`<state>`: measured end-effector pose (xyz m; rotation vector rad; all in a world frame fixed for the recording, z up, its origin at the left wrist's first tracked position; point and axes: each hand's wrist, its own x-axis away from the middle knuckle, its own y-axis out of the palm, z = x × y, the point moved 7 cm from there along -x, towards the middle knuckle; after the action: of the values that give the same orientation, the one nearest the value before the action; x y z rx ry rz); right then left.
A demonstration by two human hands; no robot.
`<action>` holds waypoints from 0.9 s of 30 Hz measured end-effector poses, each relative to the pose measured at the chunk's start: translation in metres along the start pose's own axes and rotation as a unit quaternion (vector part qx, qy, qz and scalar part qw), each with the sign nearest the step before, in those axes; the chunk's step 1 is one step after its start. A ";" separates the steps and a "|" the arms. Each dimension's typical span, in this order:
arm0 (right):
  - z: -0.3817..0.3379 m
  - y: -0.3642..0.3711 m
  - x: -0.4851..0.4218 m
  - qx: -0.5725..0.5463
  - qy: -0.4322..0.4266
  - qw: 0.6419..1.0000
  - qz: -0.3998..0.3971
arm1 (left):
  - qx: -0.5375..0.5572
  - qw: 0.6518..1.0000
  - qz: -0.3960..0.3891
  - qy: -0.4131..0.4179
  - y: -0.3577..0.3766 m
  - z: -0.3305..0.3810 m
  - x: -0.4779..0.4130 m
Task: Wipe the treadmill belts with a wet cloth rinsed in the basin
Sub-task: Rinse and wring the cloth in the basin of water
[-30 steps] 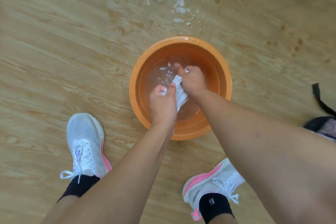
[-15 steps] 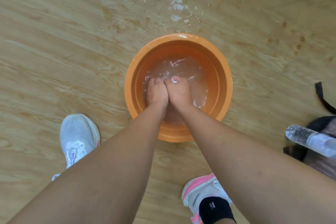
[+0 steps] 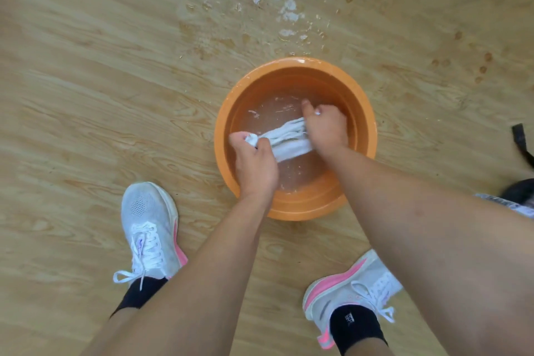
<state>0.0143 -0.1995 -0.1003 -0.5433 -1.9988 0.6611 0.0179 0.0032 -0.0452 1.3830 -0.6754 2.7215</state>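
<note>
- Cloth [image 3: 289,139], white and soaked, runs as a bunched, rope-like band between the two hands, just above the water [image 3: 271,113] inside the basin [image 3: 300,212].
- The left hand [image 3: 254,165] grips the cloth's left end. Its fingers and thumb curl round a small wad that pokes out above the knuckles, over the basin's left rim.
- The right hand [image 3: 328,131] is clamped on the other end in a closed fist, thumb pointing toward the far rim, over the right half of the basin.
- The hands are apart, and the cloth bridges the gap between them at a slight slant.
- The basin is round and orange and stands on the floor [image 3: 101,95] ahead of the person's feet. It holds shallow, cloudy water with small white shreds floating in it.
- The floor is pale wood grain. Just beyond the basin's far rim lies a scatter of white flecks [image 3: 289,9], and dark round spots [image 3: 482,69] dot the boards further right.
- A white left shoe [image 3: 150,228] with pink trim sits to the left of the basin. The matching right shoe [image 3: 346,289] is nearer the camera, on the basin's near side to the right. Both are worn with black socks.
- A black strap [image 3: 521,141] shows at the right edge; what it belongs to cannot be told.
</note>
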 end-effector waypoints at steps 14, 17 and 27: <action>-0.005 0.070 0.025 -0.122 0.004 0.992 -0.043 | 0.093 0.978 -0.128 -0.138 0.059 -0.031 -0.046; -0.020 0.070 0.028 -0.006 -0.065 0.992 -0.111 | 0.146 0.966 -0.111 -0.183 0.047 -0.043 -0.023; -0.019 0.004 0.009 0.142 -0.074 0.982 -0.097 | 0.066 0.991 0.115 0.005 -0.009 -0.011 0.037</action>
<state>0.0272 -0.1869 -0.0889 -0.1281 -2.0163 0.8667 -0.0112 0.0093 -0.0188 1.3962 -0.7084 2.9992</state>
